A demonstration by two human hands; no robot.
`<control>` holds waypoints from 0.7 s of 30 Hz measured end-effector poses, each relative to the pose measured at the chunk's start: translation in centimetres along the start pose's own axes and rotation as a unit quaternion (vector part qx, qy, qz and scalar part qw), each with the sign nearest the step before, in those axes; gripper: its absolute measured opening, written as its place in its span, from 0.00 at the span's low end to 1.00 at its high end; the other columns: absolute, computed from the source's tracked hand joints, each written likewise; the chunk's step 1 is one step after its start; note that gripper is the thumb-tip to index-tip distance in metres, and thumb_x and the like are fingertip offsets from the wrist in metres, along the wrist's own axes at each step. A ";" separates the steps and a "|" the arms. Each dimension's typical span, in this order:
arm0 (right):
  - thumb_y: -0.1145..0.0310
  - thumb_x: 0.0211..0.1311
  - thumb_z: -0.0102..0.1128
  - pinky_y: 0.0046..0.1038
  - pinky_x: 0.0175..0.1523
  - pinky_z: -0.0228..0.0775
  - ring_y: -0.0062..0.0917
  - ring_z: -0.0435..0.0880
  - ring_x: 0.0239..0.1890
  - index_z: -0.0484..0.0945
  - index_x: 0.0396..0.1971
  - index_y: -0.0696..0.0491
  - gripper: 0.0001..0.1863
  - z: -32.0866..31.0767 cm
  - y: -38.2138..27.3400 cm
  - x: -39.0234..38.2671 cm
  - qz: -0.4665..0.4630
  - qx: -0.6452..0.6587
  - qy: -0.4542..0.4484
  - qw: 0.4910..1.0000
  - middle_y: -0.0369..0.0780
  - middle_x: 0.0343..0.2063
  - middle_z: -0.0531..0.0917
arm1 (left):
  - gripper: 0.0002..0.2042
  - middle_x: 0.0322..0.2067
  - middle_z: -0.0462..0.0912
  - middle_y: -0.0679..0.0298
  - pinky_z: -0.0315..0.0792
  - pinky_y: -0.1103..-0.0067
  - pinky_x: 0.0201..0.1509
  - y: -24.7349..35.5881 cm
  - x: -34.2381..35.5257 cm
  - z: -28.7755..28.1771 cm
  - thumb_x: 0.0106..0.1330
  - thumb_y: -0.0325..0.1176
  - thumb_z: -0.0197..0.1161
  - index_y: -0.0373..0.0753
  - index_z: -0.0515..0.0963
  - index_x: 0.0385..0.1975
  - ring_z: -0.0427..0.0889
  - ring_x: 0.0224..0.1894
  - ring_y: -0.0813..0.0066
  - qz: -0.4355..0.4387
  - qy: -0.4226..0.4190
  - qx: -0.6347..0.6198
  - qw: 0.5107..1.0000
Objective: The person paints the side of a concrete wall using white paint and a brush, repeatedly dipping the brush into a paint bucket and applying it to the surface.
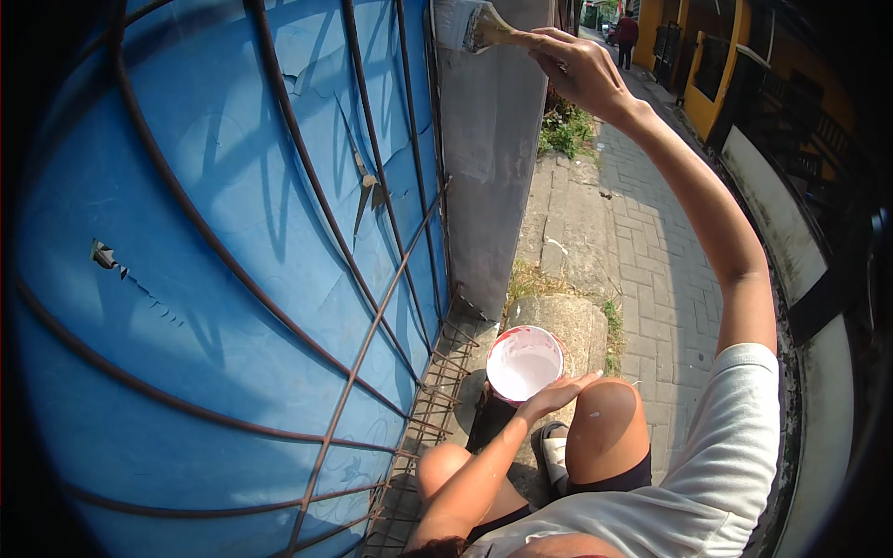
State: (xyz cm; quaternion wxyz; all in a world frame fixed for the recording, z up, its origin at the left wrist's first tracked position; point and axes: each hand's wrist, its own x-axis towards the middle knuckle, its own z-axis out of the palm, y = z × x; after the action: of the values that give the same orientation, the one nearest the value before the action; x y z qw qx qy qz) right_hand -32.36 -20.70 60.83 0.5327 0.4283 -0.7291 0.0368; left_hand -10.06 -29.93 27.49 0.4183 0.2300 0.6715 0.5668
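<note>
At the top of the view, my right hand (595, 79) is closed round the handle of a paintbrush (491, 30). The whitish bristles are against the upper part of a grey pillar (488, 121). Below, a white bucket (524, 363) with red smears on its rim holds pale paint. My left hand (558, 394) lies beside the bucket's near side, fingers stretched out towards my knee (606, 418). Whether its palm touches the bucket is hidden.
A blue sheet (233, 307) with tears stands behind rusty metal bars (352, 377) at left. Thin rods (445, 377) stick out near the bucket. A paved lane (656, 279) runs along the right, past a low wall (772, 205). Far off, a person (627, 39) is in the lane.
</note>
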 end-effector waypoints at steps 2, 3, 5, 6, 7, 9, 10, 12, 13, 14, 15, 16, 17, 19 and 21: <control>0.74 0.60 0.55 0.28 0.34 0.78 0.34 0.82 0.27 0.75 0.51 0.47 0.18 0.2 -0.5 -1.2 0.007 0.027 -0.057 0.998 0.38 0.40 0.81 | 0.33 0.62 0.61 0.48 0.48 0.74 0.68 0.1 -0.1 0.1 0.67 0.56 0.43 0.30 0.64 0.59 0.57 0.66 0.63 0.014 0.010 -0.005 1.000; 0.74 0.60 0.55 0.28 0.34 0.78 0.34 0.82 0.27 0.75 0.51 0.47 0.18 0.2 -0.8 -1.8 0.012 0.024 -0.059 0.998 0.38 0.40 0.81 | 0.33 0.62 0.61 0.48 0.48 0.74 0.68 0.2 0.0 0.0 0.67 0.56 0.43 0.30 0.64 0.59 0.57 0.66 0.63 0.007 0.002 -0.016 1.000; 0.74 0.60 0.54 0.29 0.34 0.79 0.33 0.82 0.27 0.72 0.53 0.45 0.20 0.2 -1.5 -2.8 -0.013 0.026 -0.102 0.994 0.40 0.42 0.80 | 0.33 0.62 0.61 0.48 0.47 0.75 0.68 0.2 0.0 -0.1 0.67 0.55 0.43 0.30 0.63 0.59 0.56 0.66 0.63 0.001 -0.006 -0.026 1.000; 0.75 0.60 0.53 0.29 0.34 0.79 0.33 0.82 0.28 0.71 0.55 0.45 0.21 0.2 -1.8 -3.2 -0.033 0.026 -0.112 0.993 0.41 0.42 0.79 | 0.33 0.62 0.61 0.49 0.46 0.74 0.69 0.2 0.0 -0.1 0.67 0.55 0.43 0.32 0.63 0.60 0.56 0.66 0.63 -0.001 -0.006 -0.013 1.000; 0.75 0.60 0.53 0.29 0.34 0.79 0.33 0.82 0.28 0.71 0.55 0.45 0.21 0.0 -1.9 -3.3 -0.034 0.026 -0.110 0.993 0.41 0.42 0.79 | 0.33 0.62 0.61 0.49 0.45 0.74 0.69 0.3 -0.1 -0.2 0.67 0.55 0.42 0.33 0.62 0.61 0.55 0.67 0.63 -0.003 -0.011 0.002 1.000; 0.75 0.59 0.54 0.30 0.30 0.76 0.33 0.81 0.28 0.72 0.54 0.45 0.21 -0.4 -1.9 -3.4 -0.005 0.010 -0.183 0.983 0.39 0.41 0.79 | 0.32 0.62 0.61 0.48 0.45 0.74 0.69 0.3 -0.2 -0.2 0.67 0.55 0.42 0.34 0.62 0.61 0.54 0.67 0.63 0.004 -0.015 -0.006 1.000; 0.75 0.59 0.54 0.29 0.30 0.77 0.33 0.81 0.27 0.72 0.53 0.44 0.21 -0.5 -1.6 -3.1 0.006 -0.021 -0.173 0.985 0.38 0.41 0.79 | 0.32 0.62 0.60 0.48 0.44 0.74 0.69 0.3 -0.3 -0.2 0.67 0.56 0.41 0.35 0.62 0.61 0.54 0.67 0.62 0.010 -0.034 -0.014 0.999; 0.75 0.59 0.55 0.29 0.30 0.77 0.33 0.81 0.27 0.72 0.53 0.44 0.21 -0.5 -1.3 -2.8 -0.002 -0.016 -0.089 0.996 0.38 0.41 0.80 | 0.32 0.62 0.60 0.47 0.45 0.74 0.69 0.2 -0.3 -0.2 0.66 0.56 0.41 0.34 0.63 0.61 0.54 0.67 0.63 0.011 -0.023 -0.009 1.000; 0.74 0.59 0.55 0.29 0.30 0.77 0.33 0.81 0.26 0.73 0.53 0.45 0.20 -0.5 -1.3 -2.8 0.019 -0.026 -0.037 0.999 0.37 0.42 0.80 | 0.33 0.62 0.59 0.46 0.45 0.74 0.69 0.0 -0.2 -0.1 0.66 0.56 0.42 0.34 0.63 0.61 0.54 0.67 0.63 0.011 -0.021 -0.003 1.000; 0.75 0.60 0.53 0.28 0.27 0.77 0.31 0.80 0.23 0.71 0.53 0.46 0.20 -0.2 -1.4 -2.9 -0.006 -0.034 -0.019 0.999 0.37 0.37 0.79 | 0.33 0.62 0.59 0.46 0.45 0.74 0.69 -0.2 0.0 -0.1 0.66 0.56 0.42 0.34 0.63 0.61 0.54 0.67 0.63 0.011 -0.023 -0.004 1.000; 0.75 0.60 0.53 0.28 0.27 0.77 0.31 0.80 0.23 0.71 0.53 0.46 0.20 0.2 -1.6 -3.2 -0.004 -0.036 -0.021 0.999 0.37 0.37 0.79 | 0.33 0.63 0.59 0.47 0.46 0.75 0.69 -0.5 0.3 -0.1 0.66 0.56 0.42 0.33 0.63 0.60 0.55 0.67 0.63 0.011 -0.014 0.004 1.000; 0.75 0.60 0.53 0.28 0.27 0.77 0.32 0.80 0.23 0.71 0.54 0.46 0.20 0.6 -2.1 -3.8 0.008 -0.006 -0.038 0.999 0.37 0.37 0.79 | 0.34 0.63 0.59 0.47 0.46 0.75 0.69 -0.9 0.6 0.0 0.65 0.57 0.43 0.32 0.64 0.60 0.55 0.67 0.63 0.021 -0.011 0.008 1.000; 0.75 0.60 0.53 0.28 0.27 0.77 0.32 0.80 0.23 0.70 0.54 0.46 0.21 1.0 -2.7 -4.5 0.017 0.027 -0.061 0.998 0.38 0.37 0.78 | 0.34 0.63 0.59 0.47 0.46 0.75 0.69 -1.3 1.1 0.1 0.65 0.57 0.43 0.32 0.64 0.60 0.55 0.67 0.63 0.015 -0.007 0.011 1.000; 0.76 0.59 0.55 0.29 0.29 0.78 0.31 0.81 0.25 0.70 0.55 0.46 0.23 1.8 -3.9 -6.1 0.056 0.043 -0.139 0.988 0.39 0.43 0.79 | 0.36 0.61 0.62 0.47 0.49 0.75 0.68 -2.3 2.0 0.1 0.64 0.58 0.44 0.29 0.65 0.58 0.58 0.65 0.62 -0.002 -0.015 -0.005 1.000; 0.75 0.58 0.55 0.30 0.30 0.78 0.32 0.82 0.27 0.70 0.56 0.45 0.23 2.1 -4.7 -7.5 0.049 0.042 -0.205 0.977 0.39 0.44 0.79 | 0.35 0.60 0.64 0.48 0.48 0.72 0.68 -3.1 2.9 0.1 0.63 0.61 0.40 0.35 0.69 0.56 0.57 0.66 0.58 -0.001 -0.018 0.005 1.000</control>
State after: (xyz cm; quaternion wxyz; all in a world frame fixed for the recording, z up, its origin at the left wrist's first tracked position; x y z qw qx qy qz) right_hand -30.27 -20.36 51.99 0.3511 0.4120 -0.8408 0.0048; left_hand -11.07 -28.40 23.69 0.4295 0.2412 0.6672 0.5587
